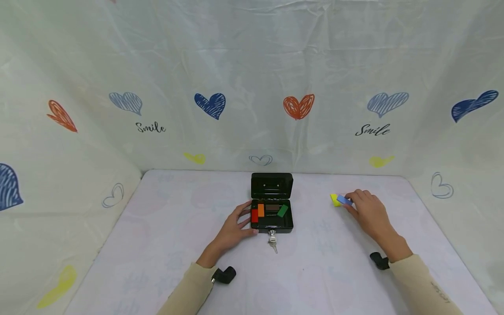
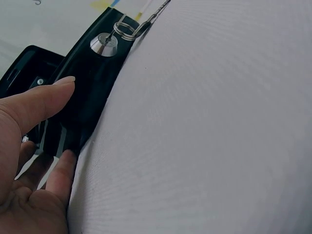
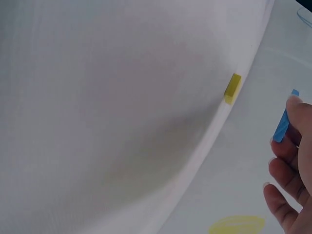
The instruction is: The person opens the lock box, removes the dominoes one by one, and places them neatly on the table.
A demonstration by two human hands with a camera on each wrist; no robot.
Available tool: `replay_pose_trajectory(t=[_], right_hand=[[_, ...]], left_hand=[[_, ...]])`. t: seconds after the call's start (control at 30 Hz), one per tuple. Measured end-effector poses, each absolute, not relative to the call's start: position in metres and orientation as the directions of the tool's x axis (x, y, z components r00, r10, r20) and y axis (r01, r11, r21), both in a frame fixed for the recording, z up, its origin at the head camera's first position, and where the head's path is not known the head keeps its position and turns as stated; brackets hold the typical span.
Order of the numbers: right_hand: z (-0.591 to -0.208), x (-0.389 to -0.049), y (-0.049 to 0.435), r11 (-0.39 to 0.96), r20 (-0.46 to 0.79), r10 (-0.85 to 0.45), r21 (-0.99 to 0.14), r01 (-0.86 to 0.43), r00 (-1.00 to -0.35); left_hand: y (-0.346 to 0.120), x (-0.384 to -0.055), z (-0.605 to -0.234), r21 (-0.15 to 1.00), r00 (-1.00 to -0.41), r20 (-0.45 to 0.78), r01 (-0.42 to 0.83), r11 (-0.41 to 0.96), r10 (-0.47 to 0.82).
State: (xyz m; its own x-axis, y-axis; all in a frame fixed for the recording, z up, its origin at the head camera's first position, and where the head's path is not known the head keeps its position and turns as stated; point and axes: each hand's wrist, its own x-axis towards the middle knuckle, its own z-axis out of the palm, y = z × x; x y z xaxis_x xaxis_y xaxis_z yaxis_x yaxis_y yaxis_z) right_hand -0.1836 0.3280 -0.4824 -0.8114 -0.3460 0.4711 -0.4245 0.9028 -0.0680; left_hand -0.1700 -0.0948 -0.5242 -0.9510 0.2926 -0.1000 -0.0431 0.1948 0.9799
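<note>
A small black cash box (image 1: pixel 284 230) stands on the table with its lid (image 1: pixel 271 190) raised. Inside lie a red block (image 1: pixel 254 216), an orange block (image 1: pixel 261 210), a brown block (image 1: pixel 272 207) and a green block (image 1: pixel 282 211). My left hand (image 1: pixel 232 229) grips the box's left end, thumb on the front wall (image 2: pixel 92 83) and fingers along the side. Between thumb and fingers, my right hand (image 1: pixel 368 212) pinches a blue block (image 3: pixel 283 124), held up off the table. A yellow block (image 3: pixel 232 88) lies on the table beside that hand.
Keys on a ring (image 1: pixel 272 241) hang from the lock (image 2: pixel 104 45) at the box's front. A white cloth covers the table (image 1: pixel 157 210). Behind it hangs a pale sheet (image 1: pixel 244 65) printed with hearts. Black wrist cameras (image 1: pixel 224 275) sit at both sleeves.
</note>
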Motion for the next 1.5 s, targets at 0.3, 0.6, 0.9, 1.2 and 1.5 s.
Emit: replay_pose_trajectory(t=[0.3, 0.6, 0.9, 1.2, 1.5], right_hand=[[-0.488, -0.192, 0.336, 0.940, 0.437, -0.274, -0.065, -0.334, -0.857], [-0.485, -0.199, 0.334, 0.965, 0.328, -0.175, -0.129, -0.228, -0.928], [-0.486, -0.210, 0.326, 0.974, 0.131, -0.056, -0.213, -0.083, -0.990], [-0.485, -0.215, 0.321, 0.977, 0.051, 0.018, -0.215, 0.007, -0.999], [-0.486, -0.217, 0.319, 0.973, 0.059, 0.006, -0.229, -0.008, -0.998]], left_hand=[[-0.095, -0.172, -0.525, 0.981, -0.950, -0.092, -0.036, 0.191, 0.297], [-0.095, -0.172, -0.525, 0.979, -0.949, -0.100, -0.041, 0.197, 0.298], [-0.094, -0.169, -0.524, 0.977, -0.951, -0.103, -0.041, 0.210, 0.290], [-0.092, -0.167, -0.521, 0.973, -0.952, -0.117, -0.053, 0.226, 0.282], [-0.093, -0.168, -0.522, 0.980, -0.954, -0.100, -0.045, 0.196, 0.283]])
